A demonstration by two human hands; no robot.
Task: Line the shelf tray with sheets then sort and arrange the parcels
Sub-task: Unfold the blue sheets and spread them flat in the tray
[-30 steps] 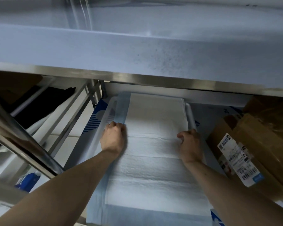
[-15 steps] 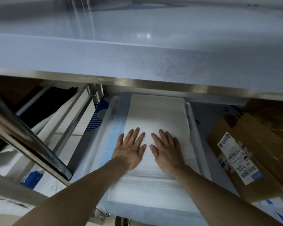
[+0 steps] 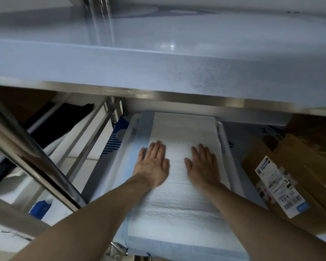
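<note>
left hand [image 3: 152, 164]: flat on sheet [image 3: 179, 202] – fingers straight, grasping nothing
right hand [image 3: 202, 166]: same
parcel [image 3: 297, 178]: tray's [image 3: 223, 140] right edge

we reach both bare forearms forward and a little inward. our left hand [image 3: 151, 165] lies palm down, the fingers straight and close together, pointing away from us. our right hand [image 3: 202, 166] lies flat the same way, beside the left, with a gap between the two thumbs.
</note>
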